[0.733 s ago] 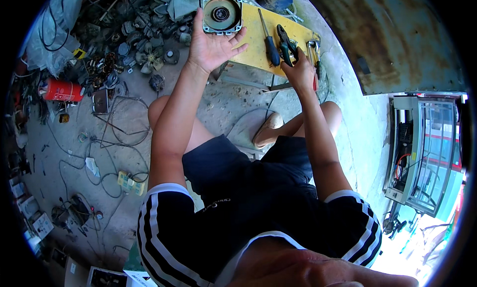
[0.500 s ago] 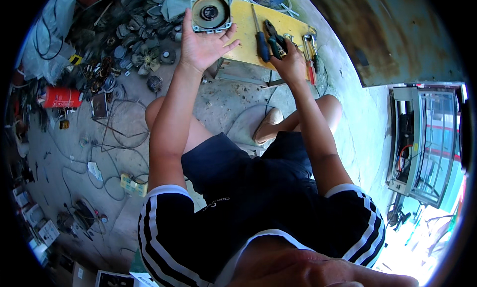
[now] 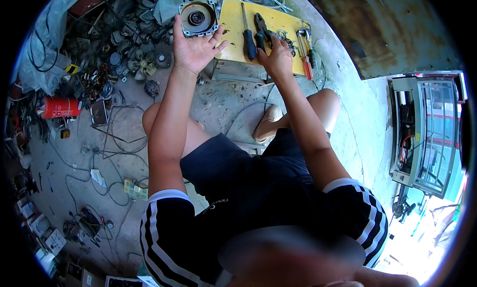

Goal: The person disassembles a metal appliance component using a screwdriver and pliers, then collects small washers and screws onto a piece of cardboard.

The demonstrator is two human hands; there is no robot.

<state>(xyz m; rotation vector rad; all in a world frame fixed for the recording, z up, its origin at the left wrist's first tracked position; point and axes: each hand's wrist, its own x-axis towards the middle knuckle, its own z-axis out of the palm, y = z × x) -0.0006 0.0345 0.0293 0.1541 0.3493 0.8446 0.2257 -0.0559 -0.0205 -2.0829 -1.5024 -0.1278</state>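
My left hand (image 3: 195,53), palm up with fingers curled at the rim, holds a square metal housing (image 3: 198,17) with a round recess and dark centre. It is at the left end of a yellow board-topped table (image 3: 231,11). My right hand (image 3: 276,58) has its fingers bent onto the dark-handled pliers (image 3: 261,26), partly hiding them. Just left of these lies a screwdriver (image 3: 248,41) with a dark blue handle. Small metal rings (image 3: 283,35) sit beside my right fingertips, and a red-handled tool (image 3: 304,63) lies farther right among other hand tools.
Scrap metal parts (image 3: 126,38) pile up at the left, near a red cylinder (image 3: 59,107). Cables (image 3: 94,153) and a power strip (image 3: 135,188) lie on the floor. A rusty metal sheet (image 3: 382,33) fills the upper right, above a glass-fronted metal cabinet (image 3: 422,133).
The view has rotated slightly, so the table and both hands appear farther left. My hands look much the same relative to the housing and the pliers.
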